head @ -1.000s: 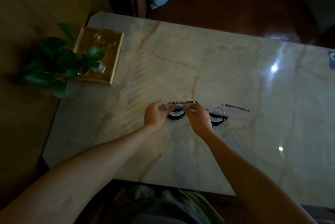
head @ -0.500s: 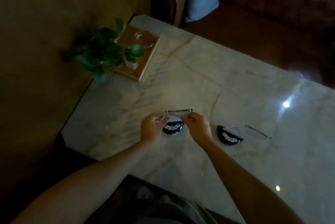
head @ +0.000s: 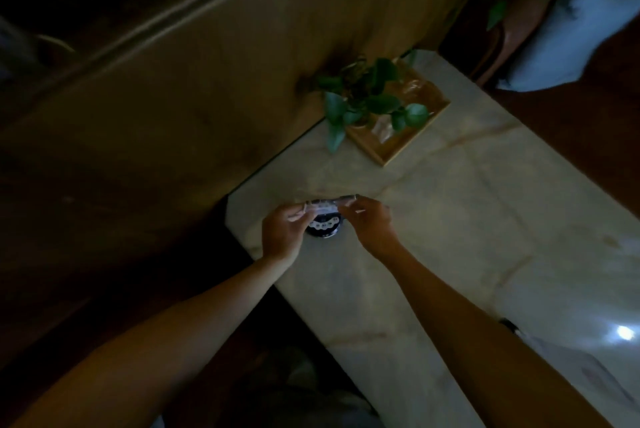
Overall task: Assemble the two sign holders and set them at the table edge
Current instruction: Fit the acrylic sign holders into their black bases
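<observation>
One sign holder (head: 325,219) has a round black base with white marks and a clear upright panel. It sits on the marble table (head: 450,219) close to the left corner. My left hand (head: 284,233) pinches the panel's left end and my right hand (head: 370,225) pinches its right end. The second sign holder (head: 512,327) is mostly hidden behind my right forearm; only a dark bit of its base and a faint clear panel show at the lower right.
A wooden tray (head: 398,140) with a leafy green plant (head: 367,98) and a glass stands at the table's far left corner. A wooden wall panel runs along the left. A brown seat with a pale cushion (head: 571,36) lies beyond the table.
Both hands have carried the held sign holder left, away from the second holder and toward the table's left corner. The camera has turned left with them.
</observation>
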